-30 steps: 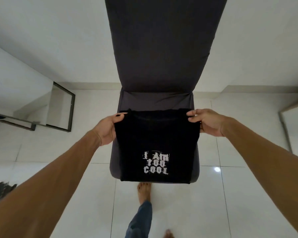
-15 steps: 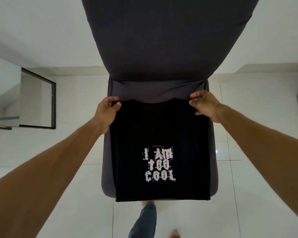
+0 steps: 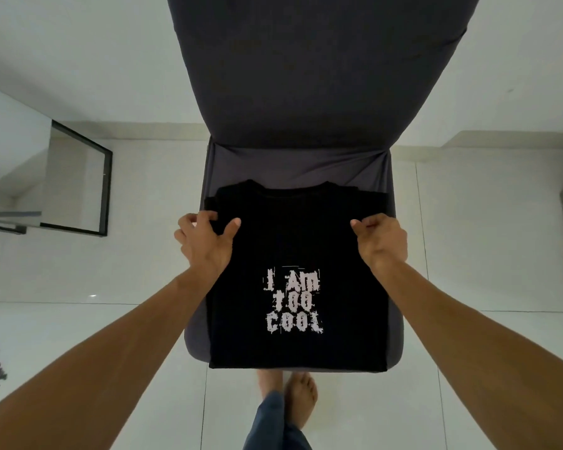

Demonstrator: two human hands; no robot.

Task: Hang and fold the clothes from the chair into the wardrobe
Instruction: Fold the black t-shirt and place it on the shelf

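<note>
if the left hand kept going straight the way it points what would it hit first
Beyond the black t-shirt it holds, the left hand points up the chair seat; after a bare strip of seat it would likely meet the backrest first, though depth is unclear.

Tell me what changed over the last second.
Both hands left the shirt's collar corners and came back along its sides: the left hand and right hand now grip the shirt at its side edges, lower down. The shirt stayed folded, print up, on the chair seat.
</note>
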